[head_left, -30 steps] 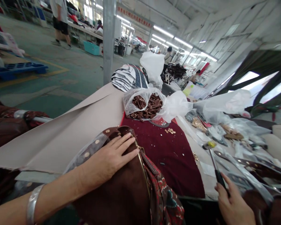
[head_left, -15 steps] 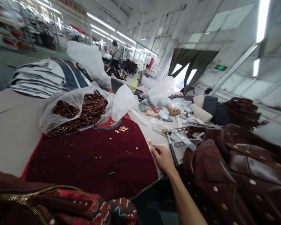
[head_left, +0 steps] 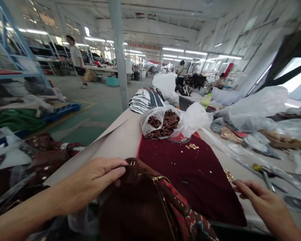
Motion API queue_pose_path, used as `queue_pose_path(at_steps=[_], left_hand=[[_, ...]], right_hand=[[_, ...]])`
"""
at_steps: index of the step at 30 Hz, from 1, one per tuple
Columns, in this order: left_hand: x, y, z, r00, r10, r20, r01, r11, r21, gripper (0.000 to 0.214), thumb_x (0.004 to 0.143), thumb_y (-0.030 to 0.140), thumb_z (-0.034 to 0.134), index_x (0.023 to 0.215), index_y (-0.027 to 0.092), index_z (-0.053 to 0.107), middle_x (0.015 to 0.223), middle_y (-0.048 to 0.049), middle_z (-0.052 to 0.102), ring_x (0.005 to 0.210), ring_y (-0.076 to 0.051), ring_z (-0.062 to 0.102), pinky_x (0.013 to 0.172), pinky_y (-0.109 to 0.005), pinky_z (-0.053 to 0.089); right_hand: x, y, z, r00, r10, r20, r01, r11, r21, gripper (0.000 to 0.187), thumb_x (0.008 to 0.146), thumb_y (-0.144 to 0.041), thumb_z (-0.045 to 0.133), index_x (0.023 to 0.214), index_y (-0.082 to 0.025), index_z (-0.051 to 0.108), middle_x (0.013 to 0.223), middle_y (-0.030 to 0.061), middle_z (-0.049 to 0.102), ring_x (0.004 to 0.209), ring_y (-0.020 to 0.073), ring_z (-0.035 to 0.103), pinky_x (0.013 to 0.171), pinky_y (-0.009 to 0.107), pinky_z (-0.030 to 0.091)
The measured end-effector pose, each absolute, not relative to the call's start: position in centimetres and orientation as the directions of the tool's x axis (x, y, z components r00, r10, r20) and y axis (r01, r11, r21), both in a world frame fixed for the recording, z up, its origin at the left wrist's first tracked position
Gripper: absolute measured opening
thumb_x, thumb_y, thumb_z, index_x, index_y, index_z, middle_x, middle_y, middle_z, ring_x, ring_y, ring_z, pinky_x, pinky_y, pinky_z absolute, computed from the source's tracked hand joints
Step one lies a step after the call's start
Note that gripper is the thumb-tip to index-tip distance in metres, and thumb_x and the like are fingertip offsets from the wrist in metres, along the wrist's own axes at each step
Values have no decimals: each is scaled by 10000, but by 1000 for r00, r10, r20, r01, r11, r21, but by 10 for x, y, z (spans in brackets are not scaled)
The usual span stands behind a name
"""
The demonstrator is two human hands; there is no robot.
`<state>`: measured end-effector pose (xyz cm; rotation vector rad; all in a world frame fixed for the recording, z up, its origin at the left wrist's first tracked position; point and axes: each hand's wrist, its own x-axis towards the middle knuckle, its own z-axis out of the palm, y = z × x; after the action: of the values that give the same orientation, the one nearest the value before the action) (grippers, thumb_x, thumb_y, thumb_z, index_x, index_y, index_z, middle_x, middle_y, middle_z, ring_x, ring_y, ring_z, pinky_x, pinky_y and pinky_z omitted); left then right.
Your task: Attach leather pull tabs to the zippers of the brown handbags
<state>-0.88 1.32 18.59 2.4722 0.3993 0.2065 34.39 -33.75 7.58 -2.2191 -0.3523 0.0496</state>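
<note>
My left hand [head_left: 90, 182] pinches the top edge of a dark brown bag [head_left: 125, 207] between thumb and fingers, beside a small gold buckle. The bag has an open brass zipper [head_left: 157, 180] and a red floral patterned side. My right hand [head_left: 268, 204] is at the table's right side, its thumb and fingertips drawn together against a small pile of gold metal fittings [head_left: 228, 174]. Whatever lies between those fingertips is too small to make out. A maroon cloth [head_left: 188, 190] covers the table between the hands, with a second cluster of gold rings [head_left: 192, 146] on it.
A clear plastic bag of brown straps with gold rings [head_left: 165, 124] lies at the cloth's far edge. Behind it are stacked striped pieces [head_left: 142, 102]. A yellow-ended hammer [head_left: 259, 168] and plastic packets lie to the right. Brown leather goods [head_left: 40, 160] sit lower left. A person [head_left: 76, 60] walks far off.
The view has swung left, bringing the aisle and my left hand with the held bag into sight. My right hand remains by the gold fittings.
</note>
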Motion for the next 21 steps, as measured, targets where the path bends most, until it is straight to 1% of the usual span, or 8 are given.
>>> queue_pose_path(at_steps=[3, 5, 7, 11, 13, 15, 17, 21], left_hand=[[-13, -3, 189, 955, 246, -168, 258, -405, 877, 301, 971, 430, 447, 1062, 209, 630, 889, -5, 694, 777, -140, 670, 735, -223, 529], [-19, -12, 188, 953, 199, -228, 269, -207, 941, 307, 937, 451, 497, 1008, 174, 609, 905, -31, 686, 779, -149, 670, 700, -227, 531], [-25, -21, 188, 942, 194, -274, 299, -107, 948, 331, 899, 478, 547, 960, 157, 595, 861, -33, 669, 765, -157, 667, 634, -213, 516], [-35, -41, 192, 932, 194, -307, 327, -80, 942, 311, 849, 437, 581, 961, 149, 611, 927, -43, 671, 871, -187, 674, 697, -239, 526], [-39, -49, 192, 932, 186, -311, 328, -74, 942, 307, 833, 401, 568, 990, 143, 627, 993, -63, 688, 940, -204, 661, 765, -271, 527], [-43, -55, 191, 931, 189, -313, 332, -76, 940, 313, 827, 375, 547, 1011, 138, 635, 1025, -75, 699, 965, -211, 648, 811, -297, 515], [-47, -60, 188, 932, 194, -307, 327, -84, 941, 314, 836, 373, 527, 1009, 136, 640, 1024, -75, 704, 952, -210, 641, 824, -309, 501], [-58, -69, 182, 939, 231, -254, 300, -190, 935, 285, 858, 344, 487, 986, 155, 657, 966, -49, 698, 882, -197, 628, 777, -298, 488]], right_hand=[[286, -301, 110, 898, 413, 151, 313, -357, -880, 464, 563, -622, 738, 724, -186, 729, 661, 70, 679, 568, 189, 598, 532, 294, 512], [246, -274, 127, 832, 533, 156, 322, -234, -917, 419, 650, -589, 755, 660, -177, 687, 561, 33, 608, 487, 130, 524, 447, 228, 435], [207, -250, 140, 741, 665, 96, 249, -139, -959, 407, 723, -552, 753, 643, -160, 677, 510, 16, 575, 443, 100, 490, 415, 198, 388], [142, -221, 156, 467, 884, 22, 13, 18, -1000, 275, 744, -411, 794, 838, -155, 763, 610, 36, 687, 526, 122, 616, 522, 207, 502], [117, -213, 161, 386, 920, 63, 15, 62, -998, 184, 768, -334, 777, 867, -179, 771, 656, 26, 716, 586, 124, 654, 585, 203, 526], [98, -209, 163, 361, 926, 109, 116, 72, -991, 86, 806, -259, 729, 859, -204, 770, 682, 4, 725, 616, 107, 656, 592, 175, 505], [87, -208, 166, 352, 921, 167, 270, 71, -960, 101, 831, -187, 684, 856, -228, 773, 707, -18, 727, 636, 91, 647, 597, 156, 479], [79, -211, 166, 286, 892, 351, 592, 124, -797, 150, 878, -174, 648, 833, -244, 772, 767, -17, 718, 663, 77, 635, 615, 147, 455]])
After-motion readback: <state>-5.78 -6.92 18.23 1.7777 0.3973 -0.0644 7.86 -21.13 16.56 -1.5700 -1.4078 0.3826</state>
